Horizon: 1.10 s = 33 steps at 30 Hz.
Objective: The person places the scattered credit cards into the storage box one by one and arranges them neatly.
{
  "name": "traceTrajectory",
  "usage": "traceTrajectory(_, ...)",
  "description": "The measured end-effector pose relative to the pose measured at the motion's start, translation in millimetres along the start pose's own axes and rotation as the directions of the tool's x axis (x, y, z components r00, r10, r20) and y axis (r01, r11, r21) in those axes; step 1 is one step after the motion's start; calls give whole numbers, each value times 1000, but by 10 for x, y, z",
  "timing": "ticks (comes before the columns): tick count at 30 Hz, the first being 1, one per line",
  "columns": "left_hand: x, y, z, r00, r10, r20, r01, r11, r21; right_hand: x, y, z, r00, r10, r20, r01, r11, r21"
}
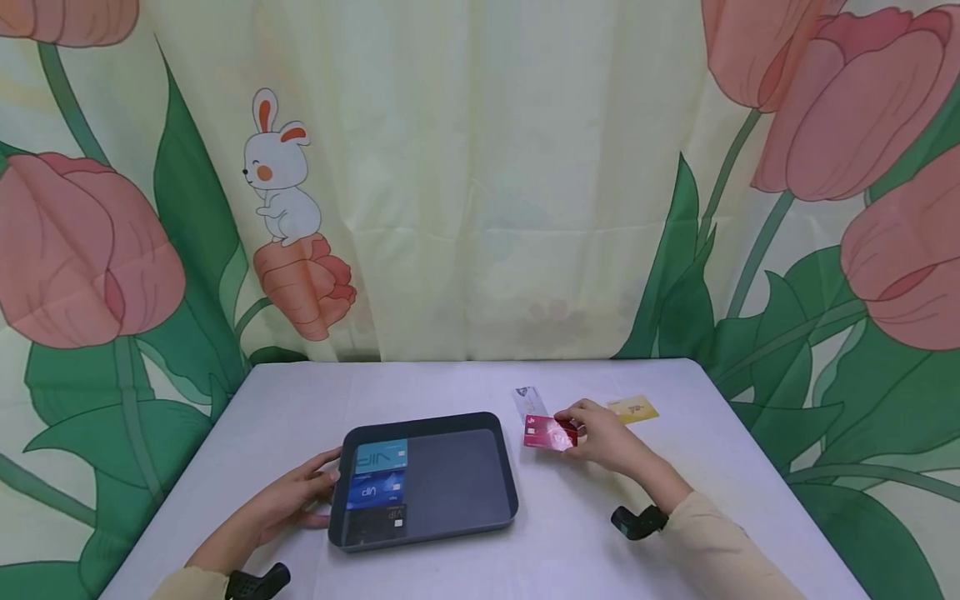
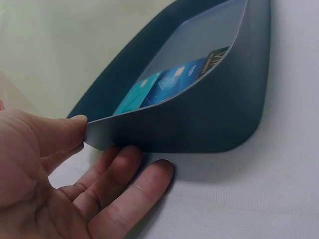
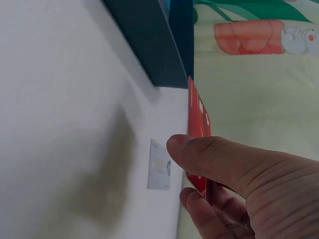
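**Head view: red card pinched beside a tray of three cards**

Head camera shows a pale table backed by a curtain printed with tulips and a rabbit. A dark grey tray sits near the middle of the table, and no object lies between it and the hands.

Six cards are visible. Three lie in a column along the tray's left side: a teal card farthest, a blue card in the middle, a black card nearest. Two lie loose on the table: a white card just beyond the red one, and a yellow card to the right, behind the right hand. The sixth is the red card.

The right hand pinches the red card between thumb and fingers; the card juts out leftward from the fingertips, raised off the table, just right of the tray's far right corner. The right wrist view shows the thumb pressed on the card's face, with the card seen edge-on.

The left hand rests at the tray's left wall, thumb on the rim and fingers straight on the table beside the wall.
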State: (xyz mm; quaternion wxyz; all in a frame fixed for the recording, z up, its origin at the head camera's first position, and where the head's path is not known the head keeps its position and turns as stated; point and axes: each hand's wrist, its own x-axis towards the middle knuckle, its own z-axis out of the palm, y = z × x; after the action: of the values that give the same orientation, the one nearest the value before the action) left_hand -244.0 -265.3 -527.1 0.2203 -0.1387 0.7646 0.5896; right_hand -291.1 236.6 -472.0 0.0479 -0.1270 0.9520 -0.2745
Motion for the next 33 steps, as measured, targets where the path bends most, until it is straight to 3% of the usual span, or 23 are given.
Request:
traceTrajectory(15, 37, -11, -1, 1000, -2, -2, 2, 1000, 6, 42, -356, 78, 997, -70, 27, 68, 997, 47)
traceTrajectory(22, 22, 3, 6, 1000, 0, -3, 0, 1000, 6, 23, -524, 125, 988, -151, 33, 149, 987, 57)
traceTrajectory(33, 10, 1, 5, 1000, -8, -3, 8, 1000, 7, 20, -784, 289, 970, -217, 111, 211, 975, 62)
